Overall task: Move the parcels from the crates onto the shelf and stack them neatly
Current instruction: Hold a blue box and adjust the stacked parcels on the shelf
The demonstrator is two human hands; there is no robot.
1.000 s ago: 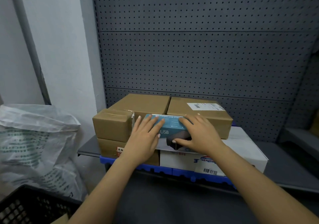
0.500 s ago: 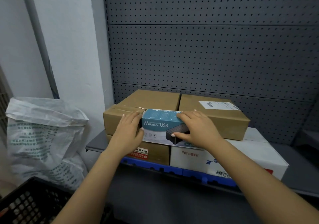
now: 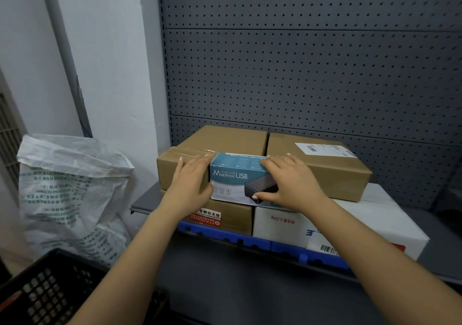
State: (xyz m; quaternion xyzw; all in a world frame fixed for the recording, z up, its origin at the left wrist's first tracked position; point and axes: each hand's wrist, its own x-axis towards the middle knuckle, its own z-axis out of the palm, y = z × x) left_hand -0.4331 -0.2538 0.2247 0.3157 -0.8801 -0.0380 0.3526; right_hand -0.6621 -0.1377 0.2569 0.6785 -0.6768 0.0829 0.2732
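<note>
Black crate (image 3: 42,292) lower left, white sack (image 3: 67,187) above it. Left hand (image 3: 192,182), grip spread flat, presses left end of blue USB charger box (image 3: 237,177), mid-frame on lower cartons (image 3: 232,217) on shelf (image 3: 146,201). Right hand (image 3: 292,182) grip pinches box's right end: fingers on top, thumb on front.

So your shelf (image 3: 145,202) has a two-layer stack on it. On the bottom there's a sticker carton (image 3: 233,218), brown with a red label, on the left. The white carton (image 3: 375,221) is touching it on the right. Up top are three plain brown ones: a taped carton (image 3: 172,160) front left, a flat carton (image 3: 230,137) behind it, and a labelled carton (image 3: 322,167) on the right. The teal USB box (image 3: 231,174) stands upright at the front, snug between the taped and labelled ones. The black crate (image 3: 45,289) is down at the lower left.
</note>
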